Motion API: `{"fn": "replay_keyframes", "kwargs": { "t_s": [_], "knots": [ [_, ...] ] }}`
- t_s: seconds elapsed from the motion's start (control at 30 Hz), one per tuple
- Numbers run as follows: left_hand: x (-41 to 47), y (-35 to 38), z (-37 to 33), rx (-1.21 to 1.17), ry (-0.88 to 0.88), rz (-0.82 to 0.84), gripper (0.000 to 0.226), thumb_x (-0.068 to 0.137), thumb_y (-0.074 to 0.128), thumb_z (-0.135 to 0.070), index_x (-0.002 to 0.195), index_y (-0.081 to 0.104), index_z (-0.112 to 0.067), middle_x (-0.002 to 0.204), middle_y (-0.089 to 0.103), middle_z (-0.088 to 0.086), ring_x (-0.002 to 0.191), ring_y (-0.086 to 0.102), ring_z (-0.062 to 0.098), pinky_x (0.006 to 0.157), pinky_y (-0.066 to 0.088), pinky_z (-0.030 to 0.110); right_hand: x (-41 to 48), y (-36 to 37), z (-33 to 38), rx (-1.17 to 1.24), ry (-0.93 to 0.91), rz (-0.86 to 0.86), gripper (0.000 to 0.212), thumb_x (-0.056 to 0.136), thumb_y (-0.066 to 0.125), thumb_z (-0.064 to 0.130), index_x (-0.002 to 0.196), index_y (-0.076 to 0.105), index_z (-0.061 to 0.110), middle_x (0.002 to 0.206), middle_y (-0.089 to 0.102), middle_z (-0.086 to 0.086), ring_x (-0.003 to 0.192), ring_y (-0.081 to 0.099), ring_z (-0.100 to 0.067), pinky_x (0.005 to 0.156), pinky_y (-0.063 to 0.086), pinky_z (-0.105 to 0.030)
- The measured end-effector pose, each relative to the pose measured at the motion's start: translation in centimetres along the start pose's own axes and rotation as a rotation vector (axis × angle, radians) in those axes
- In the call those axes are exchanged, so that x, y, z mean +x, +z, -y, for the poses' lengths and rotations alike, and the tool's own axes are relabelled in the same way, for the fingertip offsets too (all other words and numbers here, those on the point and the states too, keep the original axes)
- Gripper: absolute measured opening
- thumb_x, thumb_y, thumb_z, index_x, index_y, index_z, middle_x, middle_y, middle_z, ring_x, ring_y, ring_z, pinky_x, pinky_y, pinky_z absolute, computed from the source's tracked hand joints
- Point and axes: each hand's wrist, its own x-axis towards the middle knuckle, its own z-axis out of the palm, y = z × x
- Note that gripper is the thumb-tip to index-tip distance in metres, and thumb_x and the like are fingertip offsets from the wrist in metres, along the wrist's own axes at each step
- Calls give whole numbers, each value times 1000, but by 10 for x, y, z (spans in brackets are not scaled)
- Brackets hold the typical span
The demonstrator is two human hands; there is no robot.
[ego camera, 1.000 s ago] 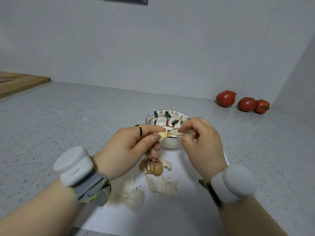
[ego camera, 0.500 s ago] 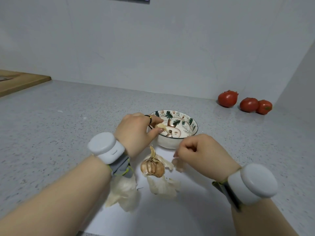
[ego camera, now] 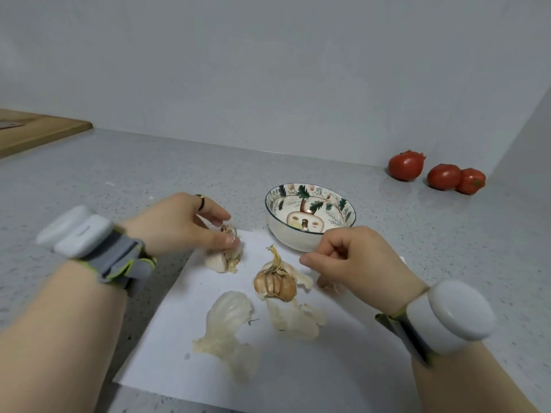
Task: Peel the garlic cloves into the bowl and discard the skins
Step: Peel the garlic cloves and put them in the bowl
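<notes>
Head-cam view: two hands over a grey counter (ego camera: 119,174). The L hand (ego camera: 185,225) is curled down over a white garlic head (ego camera: 222,259), which is gripped from above by thumb & fingertips at the far-left corner of a white paper sheet (ego camera: 328,368). The R hand (ego camera: 357,260) is held w/ fingers curled in & thumb pointed toward the L hand; whether anything is pinched can't be told. A scrap of skin (ego camera: 326,283) is seen just under the R hand. A painted bowl (ego camera: 286,236) is set just beyond the R knuckles. Between the hands, nearer the R thumb, a brownish garlic head (ego camera: 275,284), partly stripped, is laid on the sheet. Loose skins (ego camera: 226,317) are spread nearer the body than both hands. Three tomatoes (ego camera: 444,176) are lined up well beyond the R hand.
</notes>
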Motion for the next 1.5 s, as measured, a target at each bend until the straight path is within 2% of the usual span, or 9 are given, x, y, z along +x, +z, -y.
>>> {"fn": "replay_keyframes", "kwargs": {
  "t_s": [0.2, 0.27, 0.43, 0.67, 0.77, 0.93, 1.1, 1.27, 1.5],
  "knots": [
    [-4, 14, -16, -24, 276, -248, 30, 56, 70, -55, 74, 52, -41, 77, 50, -16, 66, 47, -2, 57, 36, 6, -4, 14, 7, -178, 62, 193, 28, 72, 65, 44, 87, 58, 22, 60, 46, 12, 56, 42, -3, 54, 33, -18],
    [-8, 22, -25, -42, 400, -159, 34, 42, 57, -63, 70, 51, -44, 74, 51, -18, 70, 47, -7, 59, 35, 3, -4, 20, 9, -237, 68, 224, 29, 74, 61, 47, 90, 56, 23, 61, 43, 13, 58, 41, -3, 52, 29, -15],
    [-7, 40, -32, 230, 497, 7, 60, 50, 51, -64, 103, 59, -37, 74, 44, -27, 78, 42, -12, 68, 32, 1, 0, 30, 11, -288, 37, 178, 26, 81, 56, 37, 80, 54, 11, 63, 48, 0, 68, 48, -18, 54, 32, -26],
    [-9, 42, -36, 143, 444, -69, 35, 77, 64, -31, 112, 56, -30, 71, 45, -27, 68, 48, -18, 64, 35, 4, -2, 25, 13, -97, 14, -17, 18, 78, 56, 24, 65, 44, 22, 59, 46, 6, 62, 45, -13, 56, 34, -24],
    [-11, 44, -37, -153, 346, 27, 12, 82, 59, -20, 91, 58, -27, 60, 61, -17, 55, 59, 1, 51, 42, 7, -3, 21, 12, -3, -53, -81, 23, 78, 56, 20, 59, 44, 22, 51, 42, 5, 52, 40, -9, 50, 31, -20],
    [-12, 47, -42, -632, 250, 124, 15, 83, 51, -2, 76, 56, -14, 45, 62, -4, 42, 59, 5, 45, 48, 15, -2, 20, 10, 201, -48, -139, 11, 76, 57, 17, 69, 55, 9, 44, 44, 10, 46, 40, -7, 47, 34, -20],
    [-12, 49, -44, -767, 228, 182, 15, 84, 48, -1, 76, 58, -8, 49, 64, -2, 45, 62, 7, 46, 51, 15, -1, 17, 12, 386, -16, -126, 25, 71, 63, 24, 67, 54, 0, 48, 42, 2, 39, 37, -6, 40, 32, -15],
    [-11, 45, -44, -882, 191, 229, 11, 73, 56, -17, 70, 60, -7, 55, 66, 0, 44, 62, 9, 42, 49, 15, 0, 10, 13, 527, 36, -45, 30, 81, 48, 3, 53, 50, 12, 41, 44, 3, 30, 37, -6, 35, 29, -16],
    [-12, 38, -42, -900, 163, 234, 18, 76, 62, -22, 67, 59, -7, 55, 66, 3, 42, 60, 9, 40, 48, 15, 2, 3, 11, 694, 49, 6, 30, 70, 41, 14, 42, 48, 20, 40, 42, 3, 31, 32, -10, 38, 21, -21]
  ]
}}
